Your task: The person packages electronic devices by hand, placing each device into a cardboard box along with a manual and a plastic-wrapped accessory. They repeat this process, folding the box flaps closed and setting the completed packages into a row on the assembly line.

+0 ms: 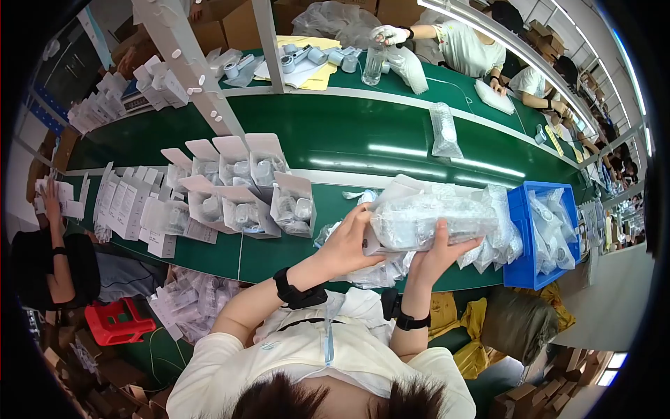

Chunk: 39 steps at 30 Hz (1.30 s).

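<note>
Both hands (391,248) around bagged part (429,222).

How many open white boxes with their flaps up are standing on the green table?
About 7 open white boxes: four in a back row and three in front, left of the person's hands. More may be hidden behind them.

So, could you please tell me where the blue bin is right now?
In the head view, the blue bin sits at the right of the green table, just right of the bagged item in both hands.
</note>
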### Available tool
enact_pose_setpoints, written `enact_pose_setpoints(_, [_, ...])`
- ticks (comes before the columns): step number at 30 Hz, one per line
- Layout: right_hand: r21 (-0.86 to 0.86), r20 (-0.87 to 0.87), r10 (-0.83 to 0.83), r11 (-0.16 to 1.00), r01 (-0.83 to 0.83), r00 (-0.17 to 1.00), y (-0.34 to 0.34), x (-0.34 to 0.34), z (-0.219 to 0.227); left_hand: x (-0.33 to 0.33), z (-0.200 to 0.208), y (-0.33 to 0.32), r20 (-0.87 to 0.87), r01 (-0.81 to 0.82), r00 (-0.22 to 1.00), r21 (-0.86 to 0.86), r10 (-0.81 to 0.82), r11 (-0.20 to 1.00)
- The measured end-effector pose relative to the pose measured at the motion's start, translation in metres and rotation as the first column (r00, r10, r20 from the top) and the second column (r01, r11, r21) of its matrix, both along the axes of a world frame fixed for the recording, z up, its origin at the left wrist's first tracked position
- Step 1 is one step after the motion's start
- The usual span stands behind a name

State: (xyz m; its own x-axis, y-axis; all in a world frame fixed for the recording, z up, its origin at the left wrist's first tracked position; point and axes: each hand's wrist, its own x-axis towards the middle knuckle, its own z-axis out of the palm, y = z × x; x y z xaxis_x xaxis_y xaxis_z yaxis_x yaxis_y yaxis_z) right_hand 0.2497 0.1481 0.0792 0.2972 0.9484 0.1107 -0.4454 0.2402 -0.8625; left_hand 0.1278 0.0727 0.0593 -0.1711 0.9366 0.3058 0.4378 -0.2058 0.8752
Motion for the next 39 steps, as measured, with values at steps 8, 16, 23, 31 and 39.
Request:
enact_pose_setpoints(8, [0.458,0.787,-0.13,0.779,-0.429,0.604,0.024,0.034,-0.038,-0.004,0.016,0.026,-0.499,0.127,0.866,0.169,-0.027,0.977])
enact_pose_setpoints(16, [-0.028,0.401,0.652,0.711,-0.703,0.644,0.162,-0.003,-0.033,-0.033,0.029,0.032,0.02,-0.102,0.995,0.227,0.1,0.968])
enact_pose_setpoints(23, [-0.016,0.936,-0.001,0.999,-0.046,-0.352,0.326,-0.062,-0.177,-0.044,0.036,0.024,-0.133,0.037,0.991,0.279,0.0,0.96])
enact_pose_setpoints(31, [-0.343,0.939,0.315,0.874,-0.343,-0.138,0.294,-0.019,-0.148,-0.064,0.044,-0.005,-0.106,0.038,0.994,0.287,-0.007,0.957])
enact_pose_setpoints(39, [-0.422,0.888,0.314,0.848,-0.322,-0.337,0.115,0.109,-0.064,-0.068,0.051,-0.06,0.106,-0.163,0.985,0.361,0.133,0.918])
